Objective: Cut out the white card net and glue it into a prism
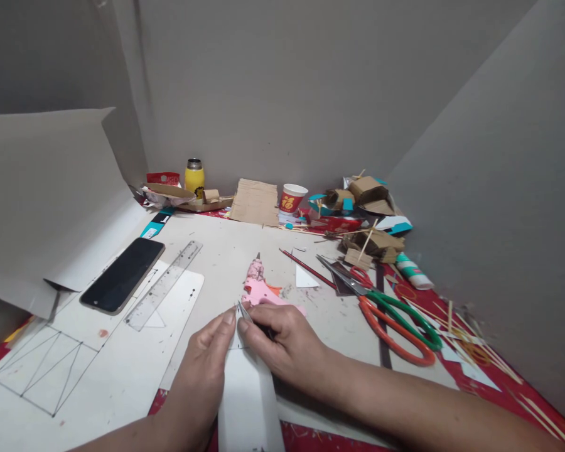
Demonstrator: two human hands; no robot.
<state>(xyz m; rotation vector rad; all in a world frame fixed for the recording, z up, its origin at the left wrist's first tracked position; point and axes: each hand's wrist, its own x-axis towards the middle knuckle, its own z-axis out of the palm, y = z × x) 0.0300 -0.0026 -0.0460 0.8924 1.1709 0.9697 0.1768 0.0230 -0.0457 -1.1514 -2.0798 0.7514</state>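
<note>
A long strip of white card, creased lengthwise and tapering to a point, stands between my hands with its lower end toward me. My left hand holds the left edge near the tip, thumb along the card. On the other side my right hand pinches the tip between thumb and fingers. Dark pencil or pen marks run across the card below the tip. Just beyond the hands lies a pink glue gun, its nozzle pointing away. My right fingertips partly hide its handle.
To the left are a phone, a clear ruler and white card with drawn triangles. Scissors and a pencil lie right. A paper cup, yellow bottle and cardboard scraps line the back.
</note>
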